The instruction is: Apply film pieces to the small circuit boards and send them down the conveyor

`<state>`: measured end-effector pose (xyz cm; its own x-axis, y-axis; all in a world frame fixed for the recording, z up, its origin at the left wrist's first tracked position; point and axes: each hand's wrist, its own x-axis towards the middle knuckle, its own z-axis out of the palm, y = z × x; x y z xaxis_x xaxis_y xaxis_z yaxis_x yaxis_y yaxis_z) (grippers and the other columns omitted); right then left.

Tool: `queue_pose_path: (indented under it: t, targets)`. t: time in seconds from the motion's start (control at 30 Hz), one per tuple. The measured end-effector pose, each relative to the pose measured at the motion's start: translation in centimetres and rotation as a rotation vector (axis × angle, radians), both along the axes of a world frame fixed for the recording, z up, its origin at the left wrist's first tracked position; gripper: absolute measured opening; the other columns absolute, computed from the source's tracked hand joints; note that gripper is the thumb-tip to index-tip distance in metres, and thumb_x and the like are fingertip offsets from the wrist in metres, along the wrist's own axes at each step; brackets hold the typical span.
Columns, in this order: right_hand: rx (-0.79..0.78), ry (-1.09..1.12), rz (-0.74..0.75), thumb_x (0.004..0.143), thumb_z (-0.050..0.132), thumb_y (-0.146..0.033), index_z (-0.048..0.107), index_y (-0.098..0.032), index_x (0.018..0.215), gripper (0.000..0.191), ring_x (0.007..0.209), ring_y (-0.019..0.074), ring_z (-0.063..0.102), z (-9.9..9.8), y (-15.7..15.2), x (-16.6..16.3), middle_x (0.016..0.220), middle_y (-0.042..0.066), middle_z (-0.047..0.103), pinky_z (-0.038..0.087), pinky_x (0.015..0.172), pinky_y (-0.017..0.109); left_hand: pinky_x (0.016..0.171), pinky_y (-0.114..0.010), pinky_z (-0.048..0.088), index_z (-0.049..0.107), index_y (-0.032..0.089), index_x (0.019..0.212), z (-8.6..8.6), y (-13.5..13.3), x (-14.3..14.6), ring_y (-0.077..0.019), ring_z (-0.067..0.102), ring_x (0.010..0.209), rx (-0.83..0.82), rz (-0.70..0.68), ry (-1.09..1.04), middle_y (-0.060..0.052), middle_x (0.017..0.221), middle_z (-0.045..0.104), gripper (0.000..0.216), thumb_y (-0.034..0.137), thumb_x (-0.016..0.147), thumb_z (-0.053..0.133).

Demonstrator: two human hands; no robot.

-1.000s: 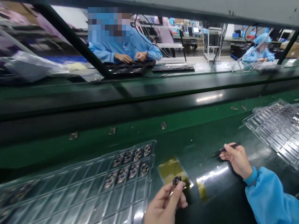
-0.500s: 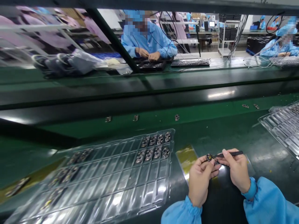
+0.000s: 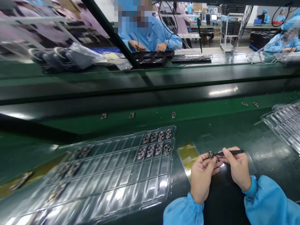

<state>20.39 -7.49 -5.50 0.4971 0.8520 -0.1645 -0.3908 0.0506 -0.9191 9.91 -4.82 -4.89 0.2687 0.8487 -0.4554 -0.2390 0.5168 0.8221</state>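
Observation:
A small circuit board (image 3: pixel 211 155) with a yellow patch is pinched between the thumb and fingers of my left hand (image 3: pixel 202 175). My right hand (image 3: pixel 237 167) is closed around black tweezers (image 3: pixel 234 152), whose tip points left and reaches the board; I cannot tell whether it touches or grips anything there. Both hands are close together above the dark green bench. Beside my left hand lies a sheet with yellow film pieces (image 3: pixel 188 155). Further left, a clear plastic tray (image 3: pixel 112 175) has several similar boards (image 3: pixel 153 147) in its right-hand back slots.
Several loose boards (image 3: pixel 173 115) lie on the green strip along the back. Another clear tray (image 3: pixel 284 120) stands at the right. A dark slanted post (image 3: pixel 110 28) rises ahead. Across the line, a person in blue (image 3: pixel 150 37) works at a black tray (image 3: pixel 152 59).
The view has shifted slightly, and the background sits a little higher. My hands keep their hold on the board and tweezers, and the board appears slightly turned. The person opposite has moved their hands apart.

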Motion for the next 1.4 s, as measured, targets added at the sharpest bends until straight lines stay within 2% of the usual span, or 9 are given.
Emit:
queue_pose_path:
  t: [0.27, 0.43, 0.73, 1.03, 1.17, 1.27, 1.33, 1.4]
  targets:
    - [0.021, -0.019, 0.0, 0.073, 0.067, -0.034, 0.057, -0.016, 0.072, 0.021, 0.066, 0.0215, 0.067, -0.2, -0.1, 0.0, 0.071, 0.005, 0.067, 0.056, 0.06, 0.032, 0.056, -0.024, 0.053, 0.047, 0.014, 0.089, 0.1, 0.0, 0.0, -0.0225, 0.067, 0.073, -0.002, 0.002, -0.008, -0.009, 0.077, 0.069, 0.037, 0.027, 0.064, 0.071]
    - [0.019, -0.088, 0.008, 0.074, 0.067, -0.035, 0.059, -0.015, 0.074, 0.021, 0.069, 0.0215, 0.066, -0.2, -0.2, 0.1, 0.073, 0.005, 0.068, 0.056, 0.066, 0.034, 0.056, -0.026, 0.053, 0.048, 0.014, 0.089, 0.2, 0.1, -0.2, -0.0235, 0.067, 0.074, -0.033, 0.003, -0.028, -0.011, 0.08, 0.069, 0.032, 0.026, 0.067, 0.067]
    - [0.002, -0.17, 0.047, 0.075, 0.065, -0.036, 0.061, -0.016, 0.077, 0.02, 0.073, 0.0222, 0.066, -0.1, -0.5, 0.2, 0.077, 0.006, 0.067, 0.055, 0.07, 0.035, 0.055, -0.025, 0.052, 0.05, 0.014, 0.088, 0.3, 0.2, -0.3, -0.023, 0.067, 0.072, -0.055, 0.012, -0.03, -0.008, 0.075, 0.069, 0.031, 0.029, 0.065, 0.067]
    - [0.018, -0.228, 0.066, 0.077, 0.063, -0.033, 0.063, -0.016, 0.079, 0.017, 0.075, 0.0223, 0.065, 0.2, -0.7, 0.3, 0.081, 0.007, 0.068, 0.055, 0.068, 0.034, 0.052, -0.025, 0.052, 0.05, 0.015, 0.082, 0.0, 0.1, -0.3, -0.0204, 0.067, 0.06, -0.04, 0.032, -0.043, -0.004, 0.066, 0.067, 0.032, 0.035, 0.066, 0.067]
    - [0.105, -0.505, 0.072, 0.078, 0.061, -0.025, 0.067, -0.018, 0.082, 0.009, 0.078, 0.0226, 0.065, 0.7, -1.3, 0.1, 0.084, 0.007, 0.069, 0.054, 0.071, 0.034, 0.052, -0.025, 0.051, 0.05, 0.015, 0.079, -0.2, 0.2, -0.3, -0.019, 0.066, 0.059, -0.024, 0.037, -0.041, -0.002, 0.063, 0.066, 0.031, 0.036, 0.065, 0.068]
    - [0.224, -0.74, -0.006, 0.075, 0.063, -0.018, 0.069, -0.021, 0.083, 0.01, 0.08, 0.0235, 0.065, 1.2, -1.4, 0.4, 0.086, 0.006, 0.07, 0.053, 0.074, 0.035, 0.053, -0.025, 0.052, 0.051, 0.015, 0.078, -0.2, 0.0, -0.5, -0.0187, 0.066, 0.06, -0.034, 0.049, -0.054, -0.003, 0.07, 0.067, 0.03, 0.036, 0.064, 0.068]
    - [0.227, -0.794, -0.097, 0.075, 0.063, -0.018, 0.068, -0.021, 0.087, 0.013, 0.081, 0.024, 0.065, 1.4, -1.3, 1.0, 0.087, 0.006, 0.07, 0.053, 0.074, 0.036, 0.054, -0.026, 0.052, 0.05, 0.016, 0.078, -0.1, -0.2, -0.7, -0.0182, 0.066, 0.06, -0.036, 0.054, -0.049, -0.005, 0.076, 0.068, 0.029, 0.036, 0.066, 0.066]
    - [0.163, -0.812, -0.14, 0.077, 0.062, -0.021, 0.068, -0.021, 0.089, 0.014, 0.08, 0.024, 0.065, 1.3, -1.1, 1.9, 0.087, 0.006, 0.07, 0.053, 0.073, 0.036, 0.054, -0.025, 0.052, 0.05, 0.016, 0.08, 0.3, 0.1, -1.0, -0.0179, 0.066, 0.06, -0.031, 0.055, -0.027, -0.007, 0.079, 0.068, 0.028, 0.036, 0.068, 0.065]
